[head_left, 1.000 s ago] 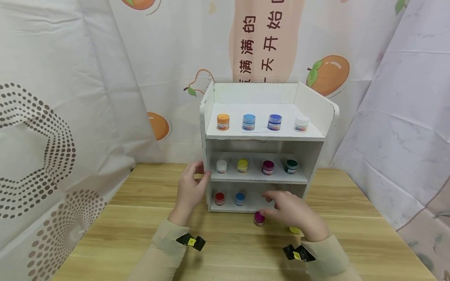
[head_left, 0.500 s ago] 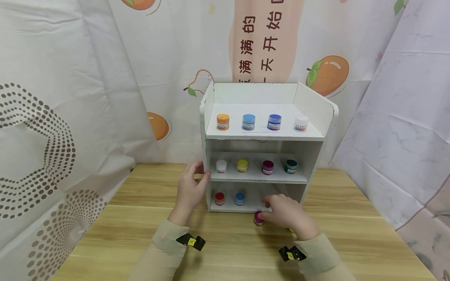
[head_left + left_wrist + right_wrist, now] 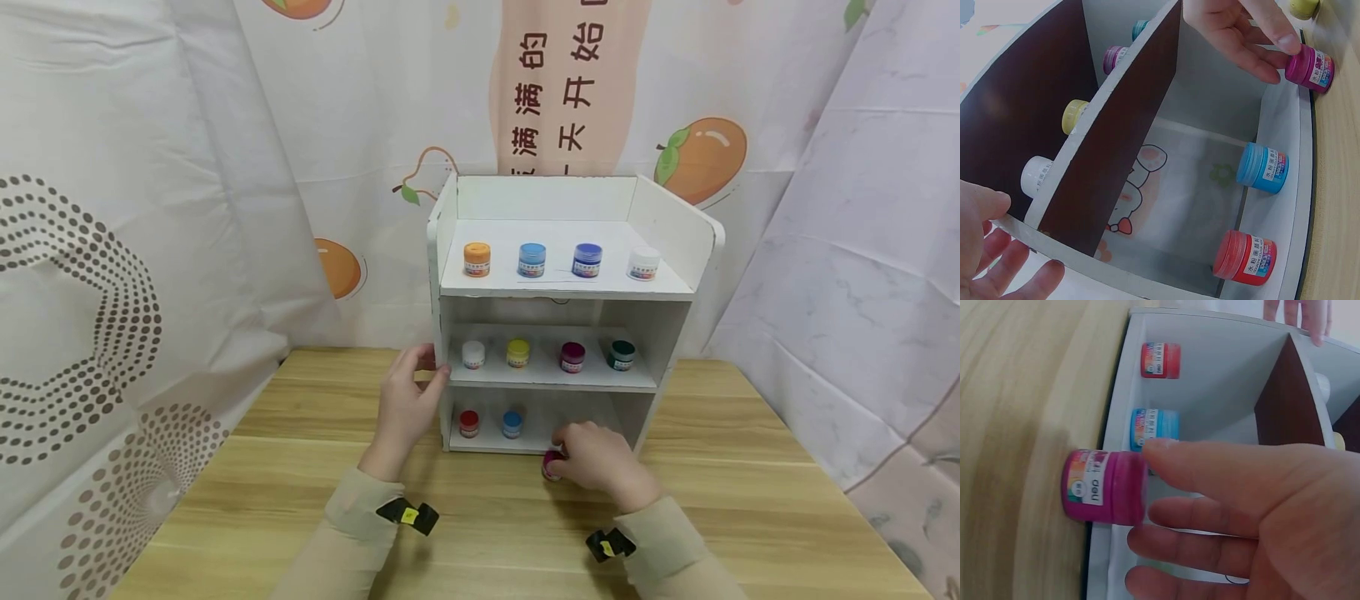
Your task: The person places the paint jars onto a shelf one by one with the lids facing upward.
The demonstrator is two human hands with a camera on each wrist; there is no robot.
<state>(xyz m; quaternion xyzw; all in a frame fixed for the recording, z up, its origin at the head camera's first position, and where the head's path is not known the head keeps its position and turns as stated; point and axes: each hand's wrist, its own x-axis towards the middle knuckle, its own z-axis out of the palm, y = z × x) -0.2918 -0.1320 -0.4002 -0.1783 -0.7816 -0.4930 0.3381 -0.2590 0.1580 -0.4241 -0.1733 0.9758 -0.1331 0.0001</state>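
Observation:
At the front edge of the white shelf (image 3: 551, 377), my right hand (image 3: 600, 461) pinches the lid of a magenta paint jar (image 3: 1100, 486) between thumb and fingers. The jar stands upright on the table, just before the bottom tier. My left hand (image 3: 405, 408) holds the shelf's left side panel, thumb at its inner edge and fingers outside. On the bottom tier are a red paint jar (image 3: 1244, 257) and a light blue paint jar (image 3: 1263, 167), left of the magenta one.
The middle tier carries white (image 3: 473, 355), yellow (image 3: 517, 353), magenta (image 3: 572, 357) and dark green (image 3: 621, 355) jars. Orange (image 3: 477, 259), light blue (image 3: 532, 260), blue (image 3: 587, 260) and white (image 3: 643, 263) ones stand on top. A yellow jar (image 3: 1304, 6) stands on the table beyond the right hand.
My right hand has moved left and slightly down, and its fingers have closed on the magenta jar's lid. The left hand has stayed at the side panel.

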